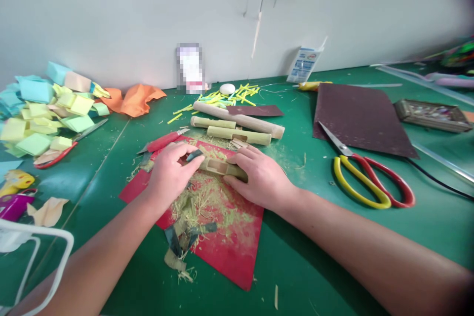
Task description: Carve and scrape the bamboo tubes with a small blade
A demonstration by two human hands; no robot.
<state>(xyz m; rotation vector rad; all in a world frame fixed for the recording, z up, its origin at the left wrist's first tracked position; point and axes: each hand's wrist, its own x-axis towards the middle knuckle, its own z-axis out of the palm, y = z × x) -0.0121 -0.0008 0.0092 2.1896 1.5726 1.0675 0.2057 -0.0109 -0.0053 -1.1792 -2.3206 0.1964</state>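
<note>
A short bamboo tube [215, 165] with a rectangular notch lies crosswise above a red sheet [229, 261] strewn with shavings. My right hand [259, 175] is wrapped over its right end. At its left end, my left hand [172, 168] pinches a small dark strip [194, 155] against the tube. Dark scraps [174, 239] and curled shavings lie on the sheet below. Just beyond my hands are a notched bamboo piece [255, 136], another bamboo piece [207, 122] and a longer pale rod [255, 122]. A red-handled knife [163, 141] rests beside my left hand.
Red-and-yellow scissors [370, 180] and a dark sheet [355, 113] lie to the right, near a small tray [431, 124]. Folded papers [40, 113] are heaped at left. A phone [190, 69] leans on the wall [129, 15]. A white frame [64, 252] stands lower left.
</note>
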